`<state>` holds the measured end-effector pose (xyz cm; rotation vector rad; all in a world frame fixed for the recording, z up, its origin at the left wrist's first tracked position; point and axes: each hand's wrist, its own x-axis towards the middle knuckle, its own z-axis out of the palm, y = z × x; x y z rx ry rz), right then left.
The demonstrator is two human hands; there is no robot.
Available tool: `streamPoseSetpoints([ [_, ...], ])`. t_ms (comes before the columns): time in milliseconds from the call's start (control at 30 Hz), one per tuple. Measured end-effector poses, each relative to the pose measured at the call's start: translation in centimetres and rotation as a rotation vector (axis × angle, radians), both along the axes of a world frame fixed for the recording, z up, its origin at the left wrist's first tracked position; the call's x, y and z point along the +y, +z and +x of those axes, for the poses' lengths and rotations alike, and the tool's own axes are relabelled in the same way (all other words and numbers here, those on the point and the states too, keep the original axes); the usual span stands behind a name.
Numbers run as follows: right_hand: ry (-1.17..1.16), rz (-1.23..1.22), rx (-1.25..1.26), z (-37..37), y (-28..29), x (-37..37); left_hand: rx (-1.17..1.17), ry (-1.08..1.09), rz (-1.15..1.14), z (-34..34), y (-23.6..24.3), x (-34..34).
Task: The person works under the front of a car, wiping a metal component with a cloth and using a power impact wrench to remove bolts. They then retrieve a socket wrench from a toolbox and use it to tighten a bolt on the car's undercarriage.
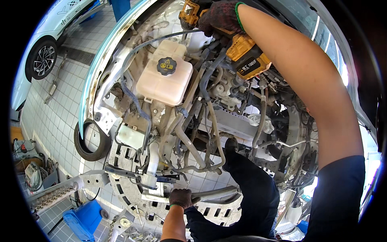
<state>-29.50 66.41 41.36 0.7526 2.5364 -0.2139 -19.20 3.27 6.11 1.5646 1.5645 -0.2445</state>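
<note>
My right hand (221,18), in a dark knit glove with a green cuff, is wrapped round a yellow and black cordless power tool (188,14). The tool's battery end (248,60) points back toward my forearm, and its front reaches toward the far side of the engine bay. What its tip touches is hidden. Just below that hand sits a whitish coolant tank (165,82) with a black cap (167,66). Down at the car's front, my gloved left hand (182,198) is closed over a grey front crossbar (217,192).
Hoses and pipes (209,92) cross the opened engine bay. My dark-trousered leg (258,185) stands within the front opening. A loose tyre (92,140) leans by the fender. A blue bin (84,221) lies lower left; another car's wheel (42,59) shows at upper left.
</note>
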Motion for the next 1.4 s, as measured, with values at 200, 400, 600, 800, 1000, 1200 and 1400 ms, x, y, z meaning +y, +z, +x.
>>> streamPoseSetpoints([
  [200, -0.227, 0.088, -0.014, -1.6, 0.6, -4.9, 0.004, 0.039, -0.031, -0.4, 0.5, -0.3],
  [400, 0.356, 0.19, 0.042, 3.0, -1.7, 4.8, 0.003, -0.036, -0.001, 0.1, -0.5, 0.2],
  [600, 0.046, 0.099, -0.097, -3.7, 0.9, -3.4, -0.024, 0.098, 0.097, 0.2, -1.4, -2.5],
  [800, -0.202, -0.198, -0.008, -1.6, 0.3, 0.7, -0.434, 0.223, 0.953, 0.0, 11.2, 6.4],
  [1000, 0.037, -0.083, -0.068, -2.2, 0.8, -1.3, 0.394, 0.558, 1.263, -17.0, 24.5, 34.6],
  [1200, -0.45, -0.482, 0.412, 0.3, 0.6, -3.6, 0.356, 0.544, 0.361, -23.3, 25.6, 48.8],
  [1400, -0.48, -0.504, 0.37, -1.2, -1.9, -0.3, 0.265, 0.599, 0.515, -24.8, 21.1, 51.8],
])
